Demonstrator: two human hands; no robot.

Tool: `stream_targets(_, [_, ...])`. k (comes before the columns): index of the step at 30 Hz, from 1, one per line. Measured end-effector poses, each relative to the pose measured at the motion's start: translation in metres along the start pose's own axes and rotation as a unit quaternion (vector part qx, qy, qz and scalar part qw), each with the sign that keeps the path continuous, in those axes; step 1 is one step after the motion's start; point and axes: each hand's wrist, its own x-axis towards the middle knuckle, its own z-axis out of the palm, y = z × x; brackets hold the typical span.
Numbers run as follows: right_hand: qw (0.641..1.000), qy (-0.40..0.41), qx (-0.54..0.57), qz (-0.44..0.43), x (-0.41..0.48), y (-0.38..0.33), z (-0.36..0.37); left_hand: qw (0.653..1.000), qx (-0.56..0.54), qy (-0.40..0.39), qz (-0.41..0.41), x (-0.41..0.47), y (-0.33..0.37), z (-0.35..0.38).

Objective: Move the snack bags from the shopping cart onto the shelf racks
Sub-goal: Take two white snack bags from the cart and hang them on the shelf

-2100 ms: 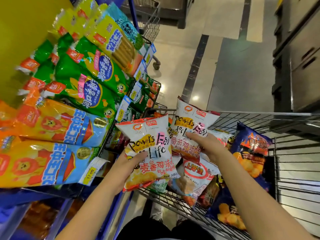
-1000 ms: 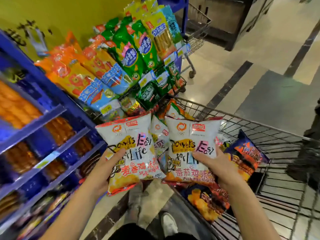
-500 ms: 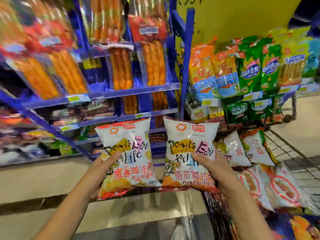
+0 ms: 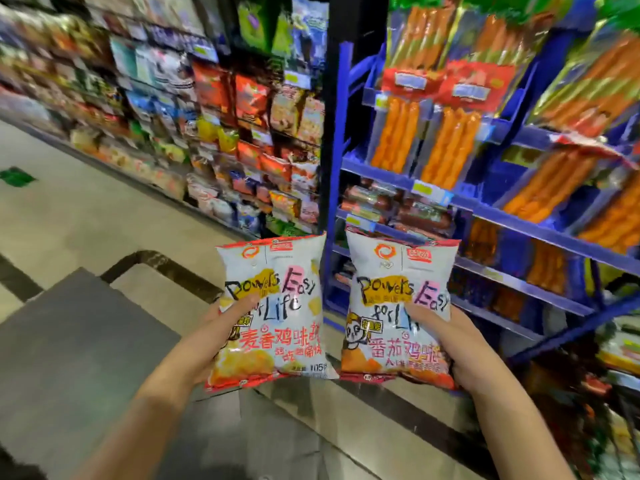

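Observation:
I hold two white snack bags upright in front of me, both printed "Powers Easy for Life". My left hand (image 4: 221,327) grips the left snack bag (image 4: 280,275) at its left edge, thumb across the front. My right hand (image 4: 446,341) grips the right snack bag (image 4: 388,282) at its right edge, thumb on the front. The two bags almost touch side by side. The shopping cart is out of view.
A blue shelf rack (image 4: 519,226) filled with orange sausage packs stands right behind the bags. A long dark shelf rack (image 4: 194,109) of mixed snack bags runs along the left aisle. Grey tiled floor (image 4: 86,237) lies to the left and below.
My view has swung left, away from the cart and the hanging sausage display, toward the aisle shelves. Both hands keep their bags, held at the same height.

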Motion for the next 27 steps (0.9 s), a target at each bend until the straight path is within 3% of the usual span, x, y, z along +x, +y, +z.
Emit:
stream_targets(8, [0.994, -0.089, -0.053, 0.037, 0.063, 0.006, 0.162, 0.996, 0.032, 0.075, 0.029, -0.045, 0.039, -0.139])
stream_targets(15, [0.971, -0.195, -0.127, 0.053, 0.134, 0.003, 0.288, 0.986, -0.106, 0.120, 0.051, -0.061, 0.055, -0.220])
stream_targets(27, [0.937, -0.312, -0.147, 0.059, 0.316, -0.011, 0.486, 0.955, -0.096, 0.269, 0.077, 0.021, 0.136, -0.370])
